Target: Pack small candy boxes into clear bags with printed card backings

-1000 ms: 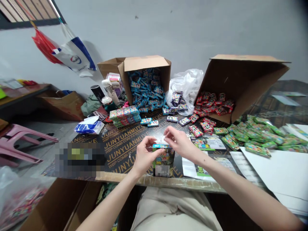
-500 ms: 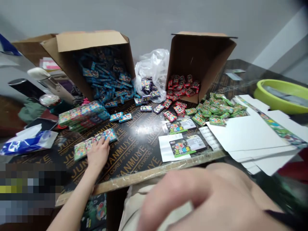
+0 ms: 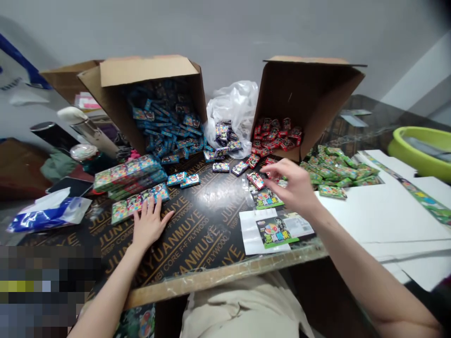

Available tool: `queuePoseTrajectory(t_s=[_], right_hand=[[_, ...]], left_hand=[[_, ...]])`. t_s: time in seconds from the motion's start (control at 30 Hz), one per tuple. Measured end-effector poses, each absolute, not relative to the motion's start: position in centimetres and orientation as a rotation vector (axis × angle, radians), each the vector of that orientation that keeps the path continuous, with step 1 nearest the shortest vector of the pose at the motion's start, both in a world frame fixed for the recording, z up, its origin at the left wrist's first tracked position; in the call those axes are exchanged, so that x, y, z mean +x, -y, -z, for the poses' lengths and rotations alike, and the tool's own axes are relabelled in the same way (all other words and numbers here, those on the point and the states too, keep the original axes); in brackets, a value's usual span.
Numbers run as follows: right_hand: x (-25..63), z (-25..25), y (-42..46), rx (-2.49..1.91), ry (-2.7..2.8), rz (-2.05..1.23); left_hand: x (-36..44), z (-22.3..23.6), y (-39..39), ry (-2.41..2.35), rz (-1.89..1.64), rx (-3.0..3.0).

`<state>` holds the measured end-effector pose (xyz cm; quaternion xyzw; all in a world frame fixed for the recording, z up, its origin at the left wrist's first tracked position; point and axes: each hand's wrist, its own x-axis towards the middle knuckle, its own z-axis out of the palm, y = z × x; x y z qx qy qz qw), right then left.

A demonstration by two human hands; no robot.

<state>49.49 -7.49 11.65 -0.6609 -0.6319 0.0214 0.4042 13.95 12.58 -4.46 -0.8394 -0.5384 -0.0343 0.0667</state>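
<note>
My left hand [image 3: 150,223] lies with fingers spread on the near edge of a row of small candy boxes [image 3: 128,205], joined side by side in green, red, dark and blue. My right hand [image 3: 291,185] hovers over the table's right part, thumb and forefinger apart, their tips beside a red candy box [image 3: 255,180]. Other red boxes behind the fingers are partly hidden. Dark purple candy boxes [image 3: 221,167] lie left of that hand, and two loose blue candy boxes [image 3: 190,180] lie nearer the left one. Stacked rows of candy boxes [image 3: 128,173] stand behind my left hand.
Blue boxes fill a carton [image 3: 150,72] at back left; another carton [image 3: 331,101] holds red ones. Between them sits a clear plastic bag [image 3: 234,101]. Green packs [image 3: 331,166], white card sheets [image 3: 384,211], a lime basin [image 3: 423,150] and printed packaging [image 3: 278,230] are rightward.
My right hand has moved from close before the camera out to the red boxes. My left hand has spread its fingers and slid slightly back from the top of the row. The view has shifted.
</note>
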Motion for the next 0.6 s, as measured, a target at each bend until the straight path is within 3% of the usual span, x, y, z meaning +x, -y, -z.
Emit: queuePoseTrajectory(t_s=[0.1, 0.27, 0.43, 0.6], right_hand=[[55.8, -5.4, 4.2, -2.367, 1.828, -0.249], [60.3, 0.5, 2.8, -2.455, 1.886, -0.355], [60.8, 0.1, 1.4, -2.277, 1.948, -0.404], [60.4, -4.7, 1.2, -2.091, 1.826, -0.324]], left_hand=[[14.0, 4.3, -14.0, 1.694, 0.118, -2.546], [16.1, 3.3, -12.6, 1.736, 0.178, -2.602], [19.4, 2.2, -7.6, 1.578, 0.213, -2.837], [20.9, -0.1, -5.3, 1.418, 0.389, -3.055]])
